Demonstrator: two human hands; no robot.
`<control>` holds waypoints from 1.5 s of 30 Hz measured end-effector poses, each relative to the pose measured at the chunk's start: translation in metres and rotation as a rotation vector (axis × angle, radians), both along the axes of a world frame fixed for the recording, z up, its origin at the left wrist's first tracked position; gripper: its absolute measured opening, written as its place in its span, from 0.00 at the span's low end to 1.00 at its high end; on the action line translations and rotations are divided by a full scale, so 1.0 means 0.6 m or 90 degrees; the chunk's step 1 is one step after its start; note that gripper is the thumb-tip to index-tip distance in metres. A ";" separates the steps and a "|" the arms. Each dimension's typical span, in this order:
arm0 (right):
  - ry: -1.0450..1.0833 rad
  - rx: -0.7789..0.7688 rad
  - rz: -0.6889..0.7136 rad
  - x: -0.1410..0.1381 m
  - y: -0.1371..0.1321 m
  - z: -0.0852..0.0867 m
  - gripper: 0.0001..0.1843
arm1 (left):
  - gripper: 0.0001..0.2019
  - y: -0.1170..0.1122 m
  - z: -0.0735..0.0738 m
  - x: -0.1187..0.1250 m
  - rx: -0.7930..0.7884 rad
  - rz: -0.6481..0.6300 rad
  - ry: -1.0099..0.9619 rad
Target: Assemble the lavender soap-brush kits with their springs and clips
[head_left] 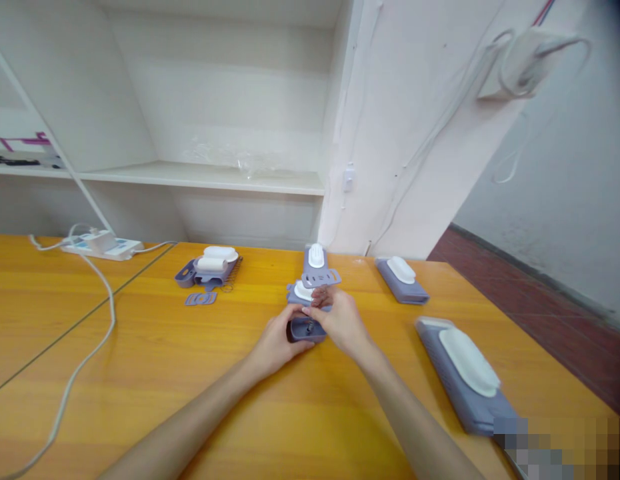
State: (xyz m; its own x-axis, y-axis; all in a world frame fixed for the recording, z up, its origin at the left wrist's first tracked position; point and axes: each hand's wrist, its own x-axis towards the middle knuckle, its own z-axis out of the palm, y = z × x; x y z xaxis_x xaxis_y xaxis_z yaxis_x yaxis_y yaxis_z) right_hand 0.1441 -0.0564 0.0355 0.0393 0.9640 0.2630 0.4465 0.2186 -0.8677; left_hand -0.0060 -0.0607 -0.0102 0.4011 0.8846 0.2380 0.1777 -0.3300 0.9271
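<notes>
My left hand (276, 343) is closed around the left side of a small grey-purple plastic box (299, 333) on the table, open side up. A small dark metal piece (309, 327) shows inside it. My right hand (341, 321) reaches over the box with thumb and finger pinched above that piece; what they grip is too small to make out. Just behind my right fingers is a flat slotted grey-purple plate (321, 278); whether those fingers touch it I cannot tell. A grey-purple part with a white oval piece (304, 291) sits directly behind the box.
Grey-purple cases with white oval pieces stand at the back (316, 257), back right (403, 273) and near right (465, 367). At back left are parts with a white roll (213, 265), a coil spring (233, 273) and a slotted plate (201, 299). A power strip (105, 245) trails a cable.
</notes>
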 end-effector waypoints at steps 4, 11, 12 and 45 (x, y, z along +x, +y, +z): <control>-0.016 -0.006 0.005 -0.001 0.002 -0.007 0.12 | 0.24 0.000 -0.003 0.001 0.005 0.007 0.007; -0.052 -0.009 0.018 -0.004 0.002 -0.013 0.09 | 0.24 0.001 -0.005 0.000 0.009 0.016 0.027; -0.061 -0.006 0.025 -0.004 0.002 -0.013 0.09 | 0.24 0.002 -0.005 0.000 0.011 0.015 0.027; -0.270 0.166 -0.052 0.078 0.017 -0.003 0.20 | 0.15 0.068 0.075 -0.088 -0.213 0.188 -0.518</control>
